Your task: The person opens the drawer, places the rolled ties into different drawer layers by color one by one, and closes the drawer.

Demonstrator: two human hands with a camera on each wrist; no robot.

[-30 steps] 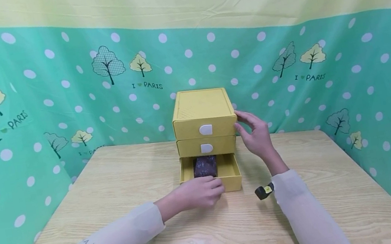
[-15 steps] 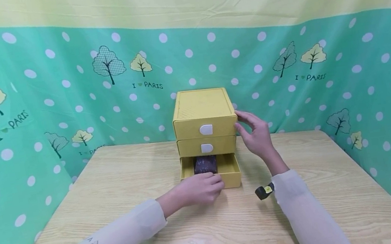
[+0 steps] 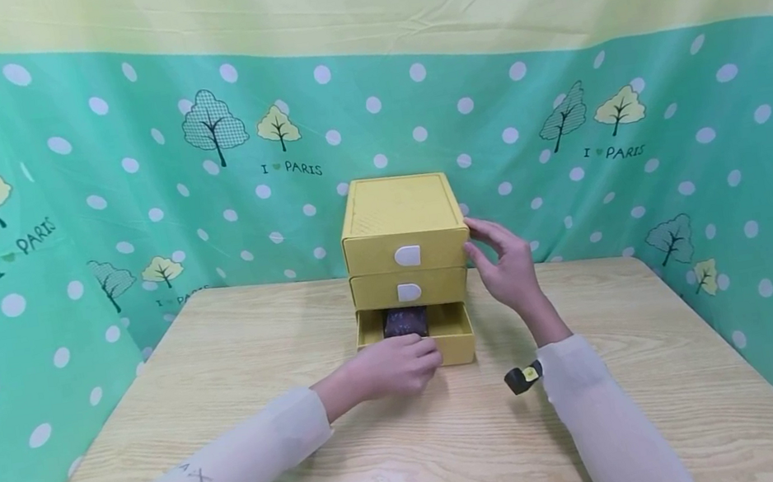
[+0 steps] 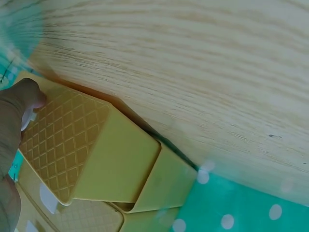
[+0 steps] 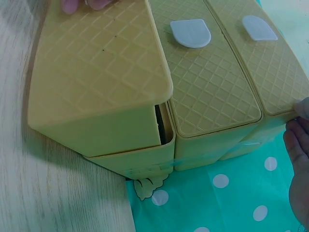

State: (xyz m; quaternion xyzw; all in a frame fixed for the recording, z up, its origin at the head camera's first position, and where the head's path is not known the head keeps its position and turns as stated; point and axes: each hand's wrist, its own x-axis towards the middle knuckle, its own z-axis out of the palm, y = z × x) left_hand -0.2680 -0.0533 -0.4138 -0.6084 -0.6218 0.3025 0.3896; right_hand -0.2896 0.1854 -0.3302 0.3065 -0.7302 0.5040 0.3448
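A yellow three-drawer cabinet [image 3: 400, 206] stands on the table with its bottom drawer [image 3: 456, 347] partly out. Inside that drawer lies a dark patterned item [image 3: 405, 322], perhaps folded cloth; its front part is hidden by my left hand [image 3: 398, 366]. The left hand's fingers and thumb pinch the white pull tab [image 4: 27, 117] on the drawer front, as the left wrist view shows. My right hand [image 3: 508, 266] rests against the cabinet's upper right front corner, its fingers fairly straight along the side and thumb near the front edge. The two upper drawers are closed.
The cabinet stands near the back of a light wooden table [image 3: 259, 343]. A green polka-dot curtain [image 3: 367, 110] hangs behind and on both sides. A small black camera [image 3: 522, 379] sits at the right wrist.
The bottom drawer has slid some way inward, away from me, with my left hand following at its front. The dark item went in with it. My right hand has stayed in place.
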